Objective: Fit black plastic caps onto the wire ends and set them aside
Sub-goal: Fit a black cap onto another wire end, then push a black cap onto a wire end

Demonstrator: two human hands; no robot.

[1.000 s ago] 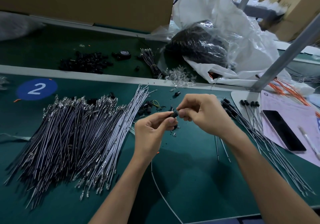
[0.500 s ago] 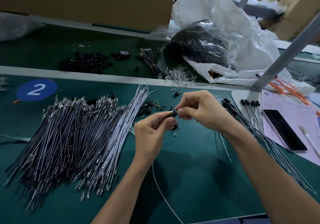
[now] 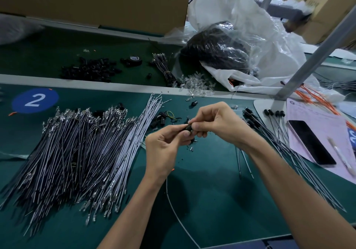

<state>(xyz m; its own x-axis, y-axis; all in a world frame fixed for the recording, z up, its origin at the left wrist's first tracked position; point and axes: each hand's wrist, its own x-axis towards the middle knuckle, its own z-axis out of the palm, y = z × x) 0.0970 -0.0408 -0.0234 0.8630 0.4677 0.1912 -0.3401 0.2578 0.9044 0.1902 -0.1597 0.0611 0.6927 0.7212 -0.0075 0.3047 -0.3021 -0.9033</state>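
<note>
Hardly shifted, your left hand (image 3: pixel 163 149) and right hand (image 3: pixel 218 122) kept pinching one black cap (image 3: pixel 188 128); behind them, a clear bag (image 3: pixel 259 43) held black parts (image 3: pixel 212 51).

Green workbench (image 3: pixel 212 200), cardboard box (image 3: pixel 96 2) behind, slanted metal post (image 3: pixel 317 52) right

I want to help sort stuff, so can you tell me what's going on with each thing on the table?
left hand, pinching the black cap
right hand, pinching the same cap
white wire, trailing below the left hand, top end hidden
uncapped wires, piled at the left
capped wires, laid aside at the right
phone, lying flat, screen dark
plastic bag, open, crumpled
</note>
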